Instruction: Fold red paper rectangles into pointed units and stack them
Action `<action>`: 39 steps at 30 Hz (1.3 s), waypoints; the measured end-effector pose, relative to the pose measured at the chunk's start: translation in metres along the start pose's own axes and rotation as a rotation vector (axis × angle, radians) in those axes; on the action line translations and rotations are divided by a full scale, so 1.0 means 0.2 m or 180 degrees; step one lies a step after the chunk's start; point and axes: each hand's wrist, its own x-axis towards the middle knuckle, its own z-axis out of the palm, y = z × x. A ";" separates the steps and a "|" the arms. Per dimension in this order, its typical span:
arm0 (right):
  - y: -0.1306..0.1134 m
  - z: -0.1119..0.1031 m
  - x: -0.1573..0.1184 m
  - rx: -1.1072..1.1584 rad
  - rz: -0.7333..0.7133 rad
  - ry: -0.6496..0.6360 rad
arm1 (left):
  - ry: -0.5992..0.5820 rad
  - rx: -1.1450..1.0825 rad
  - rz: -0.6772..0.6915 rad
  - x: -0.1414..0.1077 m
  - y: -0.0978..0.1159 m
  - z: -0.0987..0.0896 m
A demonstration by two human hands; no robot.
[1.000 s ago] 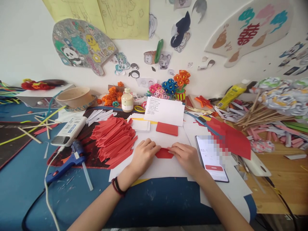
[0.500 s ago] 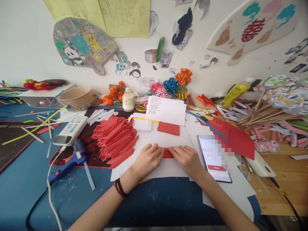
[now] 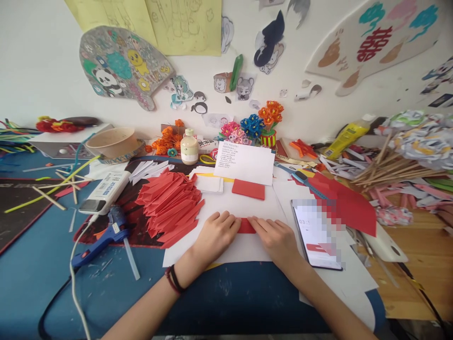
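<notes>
A small red paper strip (image 3: 247, 226) lies on white sheets (image 3: 226, 251) at the centre. My left hand (image 3: 220, 234), fingers curled together, grips its left end. On the right end press the fingers of my right hand (image 3: 274, 236), held close together. Just beyond are a stack of red paper rectangles (image 3: 248, 189) and a stack of small white papers (image 3: 209, 184). A large pile of folded red paper pieces (image 3: 170, 205) is left of my hands. Behind the stacks leans a card with handwriting (image 3: 244, 163).
A blue glue gun (image 3: 101, 241) and a white power strip (image 3: 104, 192) lie at left. The phone (image 3: 316, 236) is right of my right hand, beside red sheets (image 3: 348, 200). A bottle (image 3: 189, 147) and paper flowers (image 3: 271, 115) stand behind.
The fingers of my right hand have shifted slightly to the right along the red strip, showing a little more of it. My left hand has barely moved.
</notes>
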 end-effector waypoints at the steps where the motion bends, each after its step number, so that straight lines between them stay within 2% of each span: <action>1: 0.00 0.00 -0.01 0.0023 0.0062 -0.0030 | -0.0013 -0.0053 -0.0060 -0.01 0.00 0.00; 6: -0.01 -0.01 -0.04 0.0075 0.0235 -0.0166 | -0.0131 -0.0238 -0.0426 -0.03 0.01 0.00; 9: -0.01 -0.01 -0.04 0.0104 0.0246 -0.0242 | -0.0252 -0.0338 -0.0490 -0.03 0.01 -0.01; 13: -0.01 -0.01 -0.05 0.0160 0.0205 -0.0423 | -0.0312 -0.0426 -0.0393 -0.04 0.00 -0.04; 20: 0.04 -0.04 -0.05 0.0423 0.0135 -0.0500 | -0.0157 -0.0453 -0.0183 -0.05 -0.07 -0.05; 25: 0.07 -0.03 -0.06 0.0552 0.0009 -0.0285 | -0.0003 -0.0184 0.0205 -0.07 -0.07 -0.05; 28: 0.06 -0.01 -0.07 0.0517 -0.0005 -0.0181 | 0.0107 -0.0142 0.0247 -0.09 -0.06 -0.03; 33: 0.03 0.00 -0.06 0.0595 0.0161 -0.0142 | 0.0406 -0.0564 -0.0166 -0.10 -0.03 0.03; 36: 0.01 -0.02 -0.05 0.0982 0.0585 -0.0174 | 0.0570 -0.0966 -0.0641 -0.09 -0.01 0.04; 39: -0.01 -0.04 -0.03 0.1344 0.0989 -0.0180 | 0.0572 -0.1358 -0.1097 -0.07 0.02 0.02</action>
